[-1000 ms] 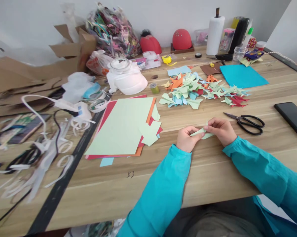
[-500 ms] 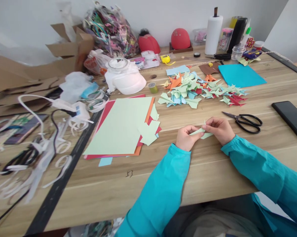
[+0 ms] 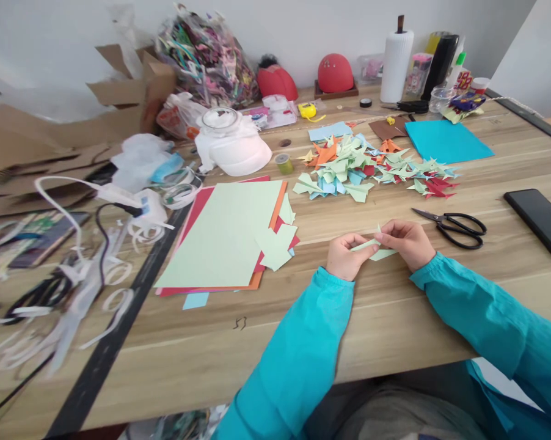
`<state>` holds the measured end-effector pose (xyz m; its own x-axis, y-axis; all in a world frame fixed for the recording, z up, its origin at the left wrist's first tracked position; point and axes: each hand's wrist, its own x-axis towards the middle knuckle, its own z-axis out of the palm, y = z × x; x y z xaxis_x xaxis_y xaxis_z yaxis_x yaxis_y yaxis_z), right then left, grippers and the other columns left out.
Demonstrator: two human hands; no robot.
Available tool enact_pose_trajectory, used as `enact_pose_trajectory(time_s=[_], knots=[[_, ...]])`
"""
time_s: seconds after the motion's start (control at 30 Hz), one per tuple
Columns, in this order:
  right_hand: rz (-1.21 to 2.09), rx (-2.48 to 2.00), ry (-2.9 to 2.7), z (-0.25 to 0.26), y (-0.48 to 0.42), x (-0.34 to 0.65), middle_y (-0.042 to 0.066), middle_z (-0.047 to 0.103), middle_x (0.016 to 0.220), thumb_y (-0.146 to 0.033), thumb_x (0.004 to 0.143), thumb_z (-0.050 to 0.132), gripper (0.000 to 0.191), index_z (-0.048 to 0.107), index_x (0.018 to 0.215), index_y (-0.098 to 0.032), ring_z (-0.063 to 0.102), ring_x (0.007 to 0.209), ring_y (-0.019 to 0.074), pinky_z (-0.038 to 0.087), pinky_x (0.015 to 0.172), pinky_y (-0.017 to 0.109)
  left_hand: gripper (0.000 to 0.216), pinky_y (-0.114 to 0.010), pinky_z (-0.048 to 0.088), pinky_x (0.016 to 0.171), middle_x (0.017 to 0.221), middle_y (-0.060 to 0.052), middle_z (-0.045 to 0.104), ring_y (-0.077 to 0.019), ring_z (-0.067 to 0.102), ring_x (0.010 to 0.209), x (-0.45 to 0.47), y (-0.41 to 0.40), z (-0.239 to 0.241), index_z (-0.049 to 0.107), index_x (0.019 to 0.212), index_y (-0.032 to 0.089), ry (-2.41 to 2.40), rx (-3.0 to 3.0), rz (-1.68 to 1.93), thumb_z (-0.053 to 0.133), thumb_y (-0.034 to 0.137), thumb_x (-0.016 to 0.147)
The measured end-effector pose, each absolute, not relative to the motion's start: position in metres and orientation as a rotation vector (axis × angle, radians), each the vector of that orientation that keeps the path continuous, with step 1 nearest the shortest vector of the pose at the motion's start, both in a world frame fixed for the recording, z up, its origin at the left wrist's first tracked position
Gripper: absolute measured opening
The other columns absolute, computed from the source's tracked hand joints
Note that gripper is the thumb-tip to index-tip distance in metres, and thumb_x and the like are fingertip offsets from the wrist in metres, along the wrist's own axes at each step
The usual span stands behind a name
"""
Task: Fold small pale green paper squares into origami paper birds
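Note:
My left hand (image 3: pixel 345 257) and my right hand (image 3: pixel 409 242) both pinch a small folded piece of pale green paper (image 3: pixel 377 250) just above the wooden table (image 3: pixel 394 318). Fingers of each hand are closed on an end of it. Behind the hands lies a pile of folded paper shapes (image 3: pixel 371 168) in green, orange, blue and red. Black scissors (image 3: pixel 459 226) lie just to the right of my right hand. A stack of coloured paper sheets (image 3: pixel 229 232), pale green on top, lies to the left of my left hand.
A black phone (image 3: pixel 539 221) lies at the right edge. A teal sheet (image 3: pixel 445 142), a paper towel roll (image 3: pixel 397 58), bottles and two red domes (image 3: pixel 335 73) stand at the back. A white cap (image 3: pixel 234 150), cardboard (image 3: pixel 51 134), white strips and cables (image 3: pixel 96 244) clutter the left.
Both hands stay on the green paper with only small finger shifts; the view has drifted slightly.

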<state>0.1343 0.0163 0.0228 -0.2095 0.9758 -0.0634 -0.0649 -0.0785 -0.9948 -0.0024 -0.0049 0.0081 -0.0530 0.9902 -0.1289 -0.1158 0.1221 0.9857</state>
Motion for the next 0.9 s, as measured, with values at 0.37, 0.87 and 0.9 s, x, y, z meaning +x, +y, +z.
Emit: enact_pose_trajectory(time_s=[0.37,0.87,0.9], knots=[[1.525,-1.114,-1.326,0.0232,0.0162,0.1374,0.0,0.057,0.056,-0.041,0.063,0.068,0.028,0.06,0.061,-0.014,0.049,0.051,0.0091,0.038,0.048,0.022,0.028,-0.023,0.041,0.051,0.052,0.001,0.059,-0.0088,0.052,0.049,-0.005,-0.0024,0.004,0.056,0.053,0.013,1.174,0.884,1.245,0.077,0.03,0.046],[1.347,-1.117,-1.519,0.0182,0.0153,0.1342,-0.003,0.049,0.052,-0.047,0.064,0.065,0.034,0.053,0.062,-0.015,0.043,0.048,0.0084,0.038,0.045,0.023,0.028,-0.024,0.046,0.057,0.061,-0.001,0.064,-0.0111,0.057,0.055,-0.0041,-0.0038,0.0111,0.059,0.06,0.013,1.253,0.912,1.302,0.077,0.025,0.044],[1.344,-1.118,-1.525,0.0175,0.0155,0.1343,-0.003,0.049,0.053,-0.047,0.065,0.064,0.034,0.053,0.062,-0.016,0.043,0.048,0.0084,0.038,0.045,0.023,0.03,-0.025,0.047,0.059,0.063,-0.002,0.065,-0.0123,0.059,0.058,-0.0042,-0.0036,0.0109,0.06,0.064,0.013,1.239,0.9,1.304,0.078,0.025,0.043]])
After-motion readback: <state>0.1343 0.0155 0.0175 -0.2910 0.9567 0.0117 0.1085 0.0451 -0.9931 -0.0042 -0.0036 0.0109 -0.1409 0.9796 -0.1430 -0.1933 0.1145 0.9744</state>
